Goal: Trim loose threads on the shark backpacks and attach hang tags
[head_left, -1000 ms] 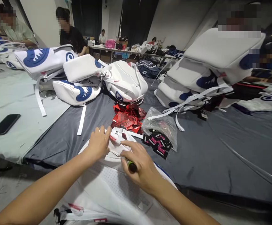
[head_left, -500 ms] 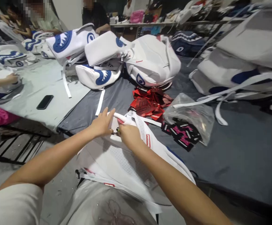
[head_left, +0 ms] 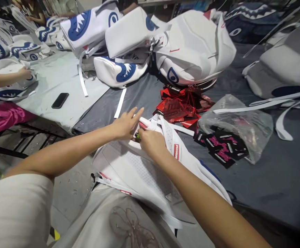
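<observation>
Far left: co-worker's hand [head_left: 23,73] on a white/blue shark-print bag [head_left: 9,90], pink fabric [head_left: 2,117] below it at the edge. Black phone [head_left: 60,100] lies flat on the pale grey part of the surface [head_left: 62,79], apart from the bags. Behind it, pile of white shark-print backpacks [head_left: 119,38], straps hanging down. Center: left hand [head_left: 126,124] flat on the top end of the white backpack [head_left: 139,168], fingers spread & extended, not pinching anything, thumb side twd the right hand. Backpack lies mesh back-panel up, half on the dark grey surface edge, half over the person's lap. Right hand [head_left: 152,143] just beside the left, touching the same top end, grip closed around a small green-tipped tool [head_left: 137,136], mostly hidden by the fingers, can't tell what kind. Right of hands: heap of red tags [head_left: 183,106] near the big white backpack [head_left: 193,48], then black/pink tags [head_left: 222,148] spilling from a clear plastic bag [head_left: 240,124]. Far right: more white bags [head_left: 284,65] w/ loose white straps [head_left: 263,106].
</observation>
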Motion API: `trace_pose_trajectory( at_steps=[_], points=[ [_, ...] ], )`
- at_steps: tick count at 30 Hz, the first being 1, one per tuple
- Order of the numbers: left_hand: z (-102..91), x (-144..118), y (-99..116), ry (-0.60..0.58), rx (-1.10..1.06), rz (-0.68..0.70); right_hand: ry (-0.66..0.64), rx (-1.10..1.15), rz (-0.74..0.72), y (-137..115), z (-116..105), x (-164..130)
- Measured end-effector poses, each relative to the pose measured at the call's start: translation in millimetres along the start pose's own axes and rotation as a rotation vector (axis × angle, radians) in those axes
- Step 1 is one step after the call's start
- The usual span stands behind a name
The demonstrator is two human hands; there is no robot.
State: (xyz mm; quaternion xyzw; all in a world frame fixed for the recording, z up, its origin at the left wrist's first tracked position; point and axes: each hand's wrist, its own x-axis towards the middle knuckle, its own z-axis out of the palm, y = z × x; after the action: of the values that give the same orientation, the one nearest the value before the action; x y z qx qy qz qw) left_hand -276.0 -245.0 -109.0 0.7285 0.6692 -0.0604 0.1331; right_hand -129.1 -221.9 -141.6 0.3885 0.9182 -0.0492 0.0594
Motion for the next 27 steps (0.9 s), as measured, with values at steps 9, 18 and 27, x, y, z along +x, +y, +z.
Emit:
trace_pose_trajectory(
  at_steps=[9,18,27],
  points=[
    [20.0,-8.6,-19.8,0.065,0.038,-0.122,-0.011,0.038,-0.029,-12.7,8.3,14.3],
    [16.6,6.0,-22.4,-0.010,-0.015,-0.203,-0.056,0.032,0.002,-16.4,10.6,21.1],
    [29.3,-12.7,-26.8,-0.034,-0.012,-0.251,-0.021,0.044,-0.013,-32.3,16.5,33.5]
  ],
)
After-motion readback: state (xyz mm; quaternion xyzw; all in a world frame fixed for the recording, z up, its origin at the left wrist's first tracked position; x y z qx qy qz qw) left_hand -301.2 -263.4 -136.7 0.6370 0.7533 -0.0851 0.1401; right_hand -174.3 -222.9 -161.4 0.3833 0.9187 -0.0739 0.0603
